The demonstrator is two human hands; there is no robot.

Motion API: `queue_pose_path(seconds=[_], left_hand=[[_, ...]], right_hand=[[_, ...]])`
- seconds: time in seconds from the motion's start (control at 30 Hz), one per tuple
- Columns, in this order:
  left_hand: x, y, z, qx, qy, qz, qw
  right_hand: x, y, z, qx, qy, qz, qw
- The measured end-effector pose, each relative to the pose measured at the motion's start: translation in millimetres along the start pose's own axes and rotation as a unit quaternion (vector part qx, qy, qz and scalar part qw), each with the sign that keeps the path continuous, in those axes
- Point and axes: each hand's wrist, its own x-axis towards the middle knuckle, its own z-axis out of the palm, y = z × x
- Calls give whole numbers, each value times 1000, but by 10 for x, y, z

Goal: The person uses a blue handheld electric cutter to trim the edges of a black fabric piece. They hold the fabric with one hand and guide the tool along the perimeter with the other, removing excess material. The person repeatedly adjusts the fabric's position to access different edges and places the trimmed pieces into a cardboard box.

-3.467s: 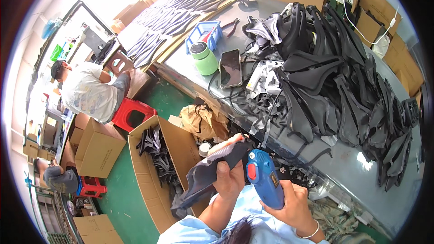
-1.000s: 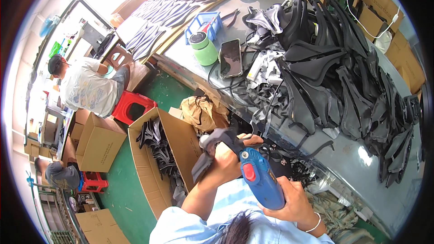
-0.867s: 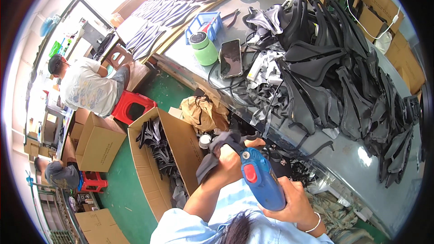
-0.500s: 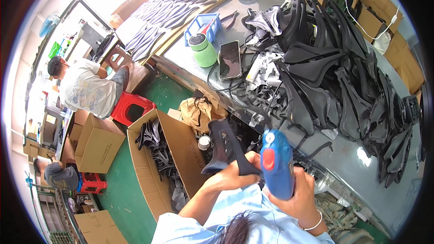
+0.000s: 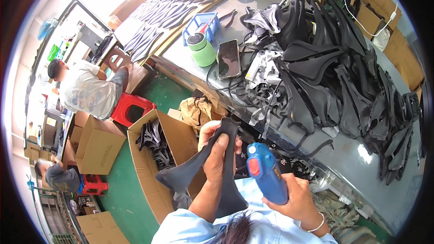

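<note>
In front of my body, my left hand (image 5: 214, 165) grips a black, forked, saddle-shaped piece (image 5: 184, 174) near its narrow end, thumb on its face and fingers behind. One prong of the piece points left over the cardboard box, and the other hangs down toward my shirt. My right hand (image 5: 296, 201) is wrapped round the lower body of a blue handheld tool (image 5: 272, 185) with a red button near its top. The tool is tilted to the left, a little apart from the black piece. Its working end cannot be made out.
A grey metal table (image 5: 348, 162) carries a large heap of black forked pieces (image 5: 312, 63), dark scraps, a phone (image 5: 229, 59), a green flask (image 5: 201, 50) and a blue basket (image 5: 202, 26). An open cardboard box (image 5: 144, 171) stands left. Two people sit on red stools farther left.
My left hand has raised and turned the black piece, so its narrow end now points up. The blue tool has shifted slightly left and down and tilted further left.
</note>
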Motion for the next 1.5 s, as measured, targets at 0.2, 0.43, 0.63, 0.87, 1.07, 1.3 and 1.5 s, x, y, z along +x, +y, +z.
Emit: queue_pose_path(seconds=[0.2,0.43,0.63,0.87,1.07,1.3,1.5], left_hand=[[-22,147,-135,82,-119,10,989],[-67,170,-189,166,-143,6,976],[-71,287,-141,209,-157,-34,965],[-38,380,-144,228,-164,-134,950],[158,570,-90,247,-161,-285,912],[306,742,-73,349,-174,-364,846],[399,773,16,434,-239,-407,767]], right_hand=[[-59,72,-24,-43,0,-11,999],[-12,10,-67,-33,-2,-23,999],[-27,33,-75,-34,-6,-24,999],[-23,54,-85,-30,-13,-31,999],[-49,138,-126,-62,3,-13,998],[-115,211,-102,-91,-45,-24,995],[-109,231,-74,-94,-64,-34,993]])
